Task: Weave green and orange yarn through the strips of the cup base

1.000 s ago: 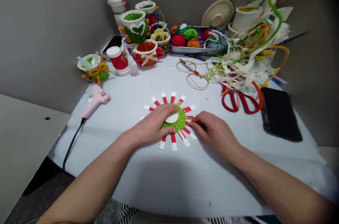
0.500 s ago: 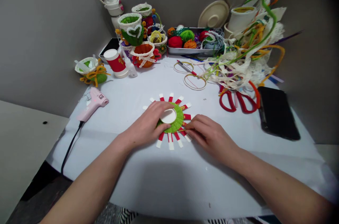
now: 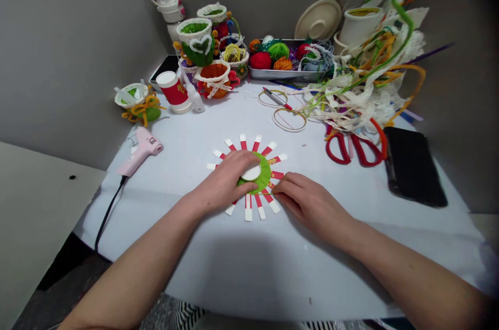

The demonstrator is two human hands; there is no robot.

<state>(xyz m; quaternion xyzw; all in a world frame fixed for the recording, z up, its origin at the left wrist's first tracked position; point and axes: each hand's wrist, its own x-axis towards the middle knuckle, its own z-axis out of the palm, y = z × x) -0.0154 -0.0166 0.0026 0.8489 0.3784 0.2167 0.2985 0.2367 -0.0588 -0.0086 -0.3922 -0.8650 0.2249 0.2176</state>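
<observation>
A paper cup cut into red and white strips (image 3: 277, 175) lies splayed like a sun on the table. Green yarn (image 3: 265, 169) is woven in a ring around its round white base (image 3: 251, 172). My left hand (image 3: 230, 176) grips the ring's left side, thumb in front and fingers behind, covering some strips. At the right edge, my right hand (image 3: 302, 195) pinches a thin strand of yarn (image 3: 265, 194) that runs along the front strips from the ring.
A pink glue gun (image 3: 142, 150) lies left. Yarn-covered pots (image 3: 197, 41), a red paper cup (image 3: 173, 92) and a tray of yarn balls (image 3: 290, 74) stand behind. Red-handled scissors (image 3: 354, 149), a black phone (image 3: 415, 166) and tangled lace (image 3: 362, 101) are right.
The splayed cup has turned slightly under my left hand, its strips shifting position. My right hand keeps its pinch on the strand. The whole view has shifted a little.
</observation>
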